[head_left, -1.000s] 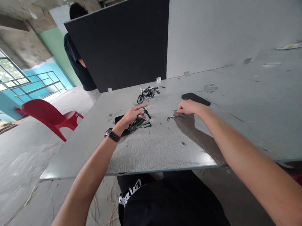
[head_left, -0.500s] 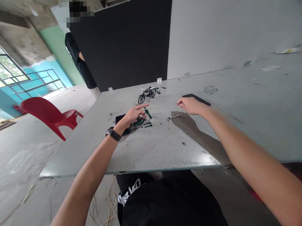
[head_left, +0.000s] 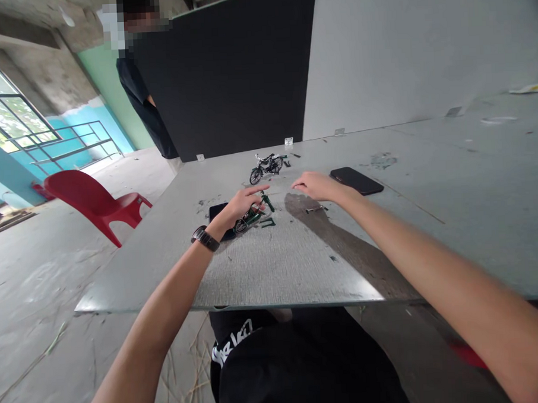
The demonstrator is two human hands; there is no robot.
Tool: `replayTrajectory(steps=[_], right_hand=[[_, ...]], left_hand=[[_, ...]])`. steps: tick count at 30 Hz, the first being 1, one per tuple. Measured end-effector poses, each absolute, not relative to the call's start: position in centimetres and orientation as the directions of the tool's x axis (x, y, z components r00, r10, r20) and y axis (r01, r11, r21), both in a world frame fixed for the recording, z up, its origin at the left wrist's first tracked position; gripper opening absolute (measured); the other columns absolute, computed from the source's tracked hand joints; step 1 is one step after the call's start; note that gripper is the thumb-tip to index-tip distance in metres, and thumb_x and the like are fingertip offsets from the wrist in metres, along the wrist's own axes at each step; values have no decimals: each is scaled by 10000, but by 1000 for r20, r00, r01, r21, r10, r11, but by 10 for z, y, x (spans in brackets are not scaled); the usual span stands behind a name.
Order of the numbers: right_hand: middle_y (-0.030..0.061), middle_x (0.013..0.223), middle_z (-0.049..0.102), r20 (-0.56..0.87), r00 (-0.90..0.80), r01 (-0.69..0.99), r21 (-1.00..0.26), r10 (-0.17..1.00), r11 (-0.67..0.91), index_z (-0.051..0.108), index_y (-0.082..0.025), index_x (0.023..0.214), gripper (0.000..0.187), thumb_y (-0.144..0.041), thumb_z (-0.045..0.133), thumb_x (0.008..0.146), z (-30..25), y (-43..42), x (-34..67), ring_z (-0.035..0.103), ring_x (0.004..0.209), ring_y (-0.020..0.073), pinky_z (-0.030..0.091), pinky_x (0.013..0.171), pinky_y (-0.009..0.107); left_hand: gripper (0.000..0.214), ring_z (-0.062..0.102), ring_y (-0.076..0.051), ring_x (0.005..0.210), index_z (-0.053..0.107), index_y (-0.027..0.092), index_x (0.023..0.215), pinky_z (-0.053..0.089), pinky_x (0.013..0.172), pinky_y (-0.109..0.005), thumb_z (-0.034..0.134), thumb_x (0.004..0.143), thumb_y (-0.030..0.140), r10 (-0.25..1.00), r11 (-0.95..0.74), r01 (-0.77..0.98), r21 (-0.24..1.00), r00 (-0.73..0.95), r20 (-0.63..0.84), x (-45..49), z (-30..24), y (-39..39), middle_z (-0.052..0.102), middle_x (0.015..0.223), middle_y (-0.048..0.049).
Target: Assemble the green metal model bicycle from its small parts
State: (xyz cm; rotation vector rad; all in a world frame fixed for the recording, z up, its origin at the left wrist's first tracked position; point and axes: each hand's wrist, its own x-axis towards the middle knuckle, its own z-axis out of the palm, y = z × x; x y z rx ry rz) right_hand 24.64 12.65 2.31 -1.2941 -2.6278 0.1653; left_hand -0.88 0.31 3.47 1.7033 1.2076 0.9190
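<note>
My left hand [head_left: 243,204] is closed around a green model bicycle [head_left: 253,217], its index finger stretched out over the front. Part of the bicycle is hidden behind the fingers. Over the table, my right hand [head_left: 311,184] has its fingers pressed together; whatever they may hold is too small to make out. Below it lies a thin silvery part [head_left: 317,209]. Close to the bicycle rests a small green forked part [head_left: 268,222]. Farther back, a black and silver model bicycle [head_left: 266,168] stands on the table, with small dark parts [head_left: 287,163] beside it.
A dark flat object [head_left: 216,213] lies partly under my left hand. On the grey table [head_left: 254,279], a black phone [head_left: 356,180] is right of my right hand. A black panel [head_left: 237,78] stands behind. At left are a red chair [head_left: 88,197] and a person [head_left: 140,100].
My right hand has moved left, away from the phone and toward the green model bicycle. My left hand keeps its hold. The view has shifted slightly.
</note>
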Motion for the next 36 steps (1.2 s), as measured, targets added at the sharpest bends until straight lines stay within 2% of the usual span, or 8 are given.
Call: replayTrajectory(steps=[5,9,15,23,27,36], right_hand=[[120,1088,761,176,-693,663,-224,699,714,787,-220,1067,299,-251,514,950,22,100,227,662,1025,267,458,885,360],[97,993,763,94,-711,658,-261,697,707,775,-226,1011,224,-219,574,913,14,90,221,668,901,236,460,787,319],[81,929,751,122,-745,613,-264,656,745,733,-214,938,130,-273,620,912,7,91,218,645,806,206,426,726,296],[115,950,735,65,-732,661,-173,678,730,719,-182,955,200,-282,546,958,11,85,218,642,827,219,416,728,305],[112,963,716,43,-709,694,-142,704,706,707,-189,961,174,-246,542,952,12,88,226,635,823,212,410,723,297],[79,980,739,105,-720,636,-297,686,713,694,-219,967,106,-252,599,934,4,87,224,647,832,200,425,734,287]], left_hand=[[551,597,-147,809,603,183,1419,441,788,-285,520,874,188,957,-208,365,907,267,112,-9,35,3,729,994,-88],[545,599,-144,809,606,173,1416,444,784,-279,518,878,180,958,-209,364,908,263,115,-8,34,4,728,965,-83],[562,602,-144,770,603,156,1416,456,756,-274,536,858,165,976,-136,377,916,210,58,-5,37,3,711,825,-56],[546,600,-136,774,623,174,1399,456,770,-267,528,862,145,976,-132,347,928,209,61,-4,37,3,709,812,-54],[548,602,-140,782,628,179,1394,456,773,-269,528,856,137,978,-120,336,934,203,52,-4,38,3,712,825,-60],[556,585,-151,773,624,179,1398,445,761,-285,541,848,169,976,-136,370,919,208,61,-5,36,3,726,867,-70]])
